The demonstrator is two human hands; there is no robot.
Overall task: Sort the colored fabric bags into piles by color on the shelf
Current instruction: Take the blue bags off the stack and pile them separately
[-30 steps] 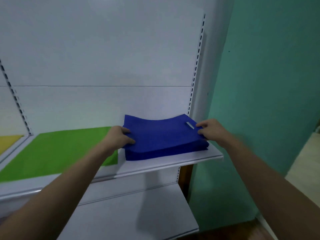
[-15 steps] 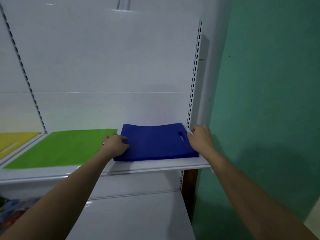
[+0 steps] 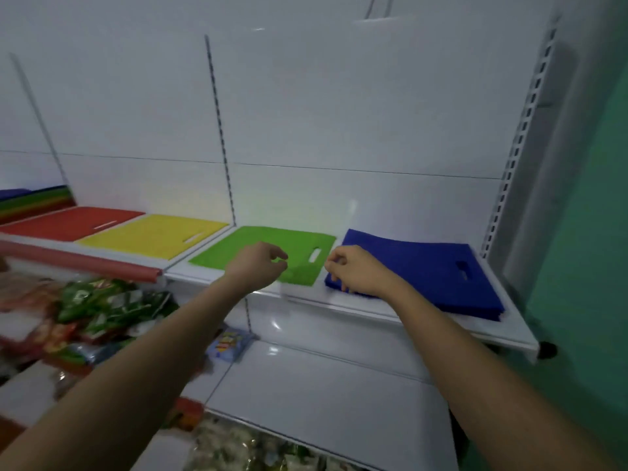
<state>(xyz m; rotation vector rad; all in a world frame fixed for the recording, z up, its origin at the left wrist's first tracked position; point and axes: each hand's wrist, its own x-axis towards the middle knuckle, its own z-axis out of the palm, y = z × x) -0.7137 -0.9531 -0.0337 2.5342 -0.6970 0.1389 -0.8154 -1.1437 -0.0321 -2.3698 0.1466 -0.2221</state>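
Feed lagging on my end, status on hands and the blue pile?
Left hand loosely curled, empty, over green bag. Right hand curled at blue pile's near-left corner; hold unclear. Nothing in the way.

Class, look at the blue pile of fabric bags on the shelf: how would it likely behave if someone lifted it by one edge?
The blue pile would probably droop, since its thin layers already bow upward in the middle. The layers may slide apart: edges at its front right corner look stepped. It is unlikely to roll, lying flat on the shelf.
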